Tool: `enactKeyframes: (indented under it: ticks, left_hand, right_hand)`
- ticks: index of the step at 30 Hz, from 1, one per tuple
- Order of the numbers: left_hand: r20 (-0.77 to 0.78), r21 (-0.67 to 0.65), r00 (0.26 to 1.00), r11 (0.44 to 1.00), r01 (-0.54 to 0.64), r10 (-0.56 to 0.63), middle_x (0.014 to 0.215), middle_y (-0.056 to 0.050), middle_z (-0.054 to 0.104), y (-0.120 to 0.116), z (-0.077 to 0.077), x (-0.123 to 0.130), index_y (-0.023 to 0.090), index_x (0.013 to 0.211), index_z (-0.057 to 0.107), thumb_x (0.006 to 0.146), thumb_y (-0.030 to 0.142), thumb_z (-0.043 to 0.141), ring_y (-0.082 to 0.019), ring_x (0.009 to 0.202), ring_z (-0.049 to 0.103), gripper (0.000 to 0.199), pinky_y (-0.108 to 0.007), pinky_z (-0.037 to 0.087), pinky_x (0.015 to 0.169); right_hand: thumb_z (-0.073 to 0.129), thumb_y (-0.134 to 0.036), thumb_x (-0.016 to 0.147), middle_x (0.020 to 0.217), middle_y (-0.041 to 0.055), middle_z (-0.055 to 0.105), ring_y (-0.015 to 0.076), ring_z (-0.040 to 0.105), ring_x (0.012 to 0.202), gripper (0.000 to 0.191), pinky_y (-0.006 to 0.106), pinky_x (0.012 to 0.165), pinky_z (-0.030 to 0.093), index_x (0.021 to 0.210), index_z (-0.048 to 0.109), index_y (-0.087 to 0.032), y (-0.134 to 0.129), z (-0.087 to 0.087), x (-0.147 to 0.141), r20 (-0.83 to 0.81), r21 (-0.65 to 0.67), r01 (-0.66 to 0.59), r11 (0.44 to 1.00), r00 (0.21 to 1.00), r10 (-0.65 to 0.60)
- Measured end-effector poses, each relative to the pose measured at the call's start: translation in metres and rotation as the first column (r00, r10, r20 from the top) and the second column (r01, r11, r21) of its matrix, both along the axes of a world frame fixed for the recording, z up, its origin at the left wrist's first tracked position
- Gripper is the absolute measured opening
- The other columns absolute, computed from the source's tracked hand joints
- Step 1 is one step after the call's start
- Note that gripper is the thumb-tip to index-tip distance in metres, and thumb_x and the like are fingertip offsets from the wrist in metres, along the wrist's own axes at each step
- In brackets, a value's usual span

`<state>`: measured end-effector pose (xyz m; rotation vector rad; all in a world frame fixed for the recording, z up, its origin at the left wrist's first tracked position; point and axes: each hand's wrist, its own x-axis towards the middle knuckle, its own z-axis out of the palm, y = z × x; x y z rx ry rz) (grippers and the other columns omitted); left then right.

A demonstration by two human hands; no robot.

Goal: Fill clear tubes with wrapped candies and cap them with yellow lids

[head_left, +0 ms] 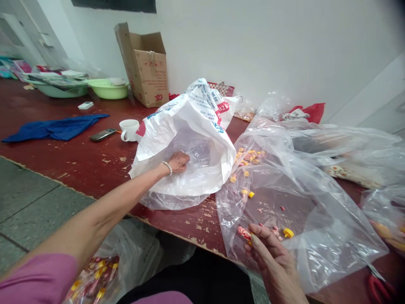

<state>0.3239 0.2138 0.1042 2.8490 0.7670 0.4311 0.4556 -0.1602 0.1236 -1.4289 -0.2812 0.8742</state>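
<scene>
My left hand [179, 162], with a beaded bracelet at the wrist, reaches into the open mouth of a white printed sack [218, 162]. Its fingers are curled down among clear plastic pieces [199, 154]; what they grip is hidden. Near the table's front edge, my right hand [275, 257] pinches a small red-and-white tube [244, 232] between thumb and fingers, with a bit of yellow at its lower end. Beneath that hand spreads a large clear plastic bag [335, 228]. Several yellow-capped tubes [249, 157] lie in it, along with a loose yellow cap [288, 233] and small red bits.
A white mug [129, 130], a phone [103, 134] and a blue cloth [57, 127] lie to the left. Behind stand a cardboard box [152, 78] and a green basin [109, 90]. Red-handled scissors [378, 287] rest at right. Below the edge hangs a bag of capped tubes [98, 274].
</scene>
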Motion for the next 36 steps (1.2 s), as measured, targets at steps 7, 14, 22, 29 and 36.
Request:
enactKeyframes:
  ticks: [7,14,22,29,36]
  left_hand:
    - [0.410,-0.408,0.911,0.902,0.142,0.042,0.095,-0.006,0.065,-0.082,0.027,-0.029,0.017,0.101,0.051,0.086,0.030,0.050,-0.016,0.086,0.061,0.020,-0.030,0.047,0.078]
    - [0.548,-0.750,0.602,0.023,0.661,0.581,0.091,0.001,0.061,-0.177,0.047,-0.043,0.018,0.091,0.054,0.073,0.021,0.071,-0.018,0.087,0.065,0.025,-0.035,0.047,0.089]
    - [0.609,-0.793,0.677,0.297,0.532,0.412,0.089,-0.003,0.063,-0.207,0.046,-0.049,0.016,0.093,0.061,0.072,0.020,0.071,-0.015,0.084,0.060,0.023,-0.028,0.047,0.082]
    - [0.550,-0.734,0.828,0.535,0.418,0.109,0.096,-0.006,0.065,-0.215,0.048,-0.057,0.015,0.102,0.066,0.079,0.028,0.064,-0.019,0.091,0.058,0.027,-0.028,0.044,0.083]
    - [0.516,-0.803,0.837,0.440,0.401,0.181,0.089,-0.004,0.065,-0.221,0.042,-0.061,0.014,0.101,0.066,0.076,0.029,0.067,-0.016,0.080,0.057,0.029,-0.024,0.044,0.073]
  right_hand:
    - [0.076,-0.042,0.067,0.091,0.0016,0.068,0.0094,0.060,0.069,0.036,0.020,0.067,0.051,0.095,0.067,-0.021,0.020,0.012,-0.018,0.106,0.057,-0.084,0.995,0.991,0.077]
    - [0.068,-0.036,0.076,0.087,0.0021,0.064,0.0131,0.059,0.078,0.023,0.027,0.075,0.050,0.092,0.063,-0.020,0.053,0.029,-0.055,0.395,0.211,-0.180,0.961,0.915,0.085]
    - [0.065,-0.030,0.080,0.090,0.0024,0.062,0.0134,0.060,0.081,0.023,0.029,0.076,0.051,0.100,0.057,-0.021,0.053,0.035,-0.062,0.530,0.304,-0.120,0.945,0.846,-0.063]
    - [0.054,-0.019,0.087,0.104,0.0072,0.066,0.0186,0.061,0.099,0.020,0.036,0.088,0.050,0.106,0.060,-0.023,0.053,0.050,-0.053,0.956,0.053,-0.411,0.910,0.283,0.072]
    - [0.051,-0.013,0.083,0.122,0.0098,0.055,0.0213,0.053,0.113,0.024,0.039,0.095,0.045,0.105,0.054,-0.022,0.043,0.048,-0.057,0.954,-0.062,-0.441,0.895,0.238,0.183]
